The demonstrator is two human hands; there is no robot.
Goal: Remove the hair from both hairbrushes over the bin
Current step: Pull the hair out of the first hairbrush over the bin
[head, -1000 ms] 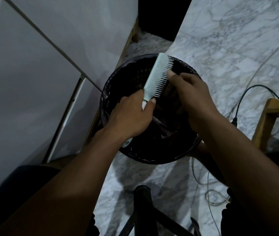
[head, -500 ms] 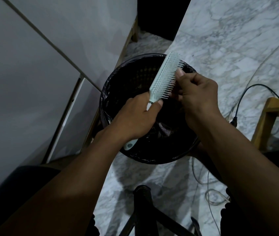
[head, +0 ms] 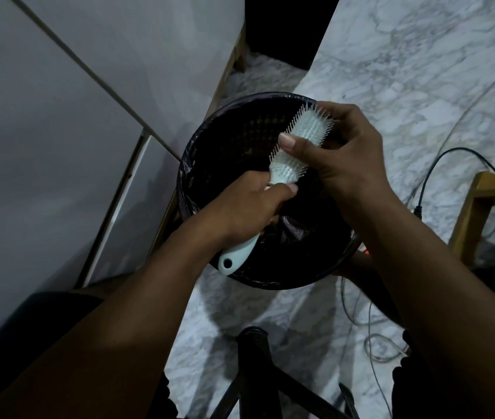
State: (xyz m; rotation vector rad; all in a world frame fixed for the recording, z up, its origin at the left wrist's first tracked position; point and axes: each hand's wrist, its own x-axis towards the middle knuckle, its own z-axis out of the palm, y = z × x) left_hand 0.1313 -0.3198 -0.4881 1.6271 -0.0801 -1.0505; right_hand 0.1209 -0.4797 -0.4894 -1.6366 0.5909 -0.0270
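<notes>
A pale mint hairbrush hangs over the round black bin, which is lined with a dark bag. My left hand is closed around the brush's handle, whose end with a hole sticks out below my wrist. My right hand wraps the bristle head from the right, with the thumb laid across the bristles. Any hair on the brush is too dark to make out. Only one brush is in view.
White cabinet panels stand close on the left. The floor is grey marble. A black cable and a wooden frame lie to the right. A black chair base sits below the bin.
The brush has turned so its bristles face up. My right hand moved from pinching at the bristle side to wrapping over the head, thumb across it. The left hand lowered slightly.
</notes>
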